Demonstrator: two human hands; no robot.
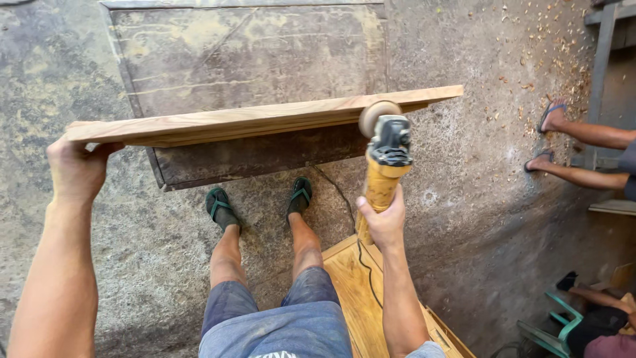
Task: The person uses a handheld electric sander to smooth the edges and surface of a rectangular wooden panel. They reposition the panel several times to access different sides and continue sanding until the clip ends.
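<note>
Sanding goes best with the left hand [78,169] gripping the wooden board [258,118] steady while the right hand [383,222], clenched on the yellow angle grinder [386,166], keeps its sanding disc [377,116] light along the edge.

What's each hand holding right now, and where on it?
Left hand grips the plank at its left end. Right hand holds the yellow grinder by its body.

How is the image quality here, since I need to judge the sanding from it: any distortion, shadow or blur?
Head view: wide-angle bending curves the wooden board and stretches the arms at the edges; even daylight, no glare; the board casts a soft shadow on the dark panel beneath it; the grinder in the right hand and the left hand gripping the board's end look sharp.
</note>
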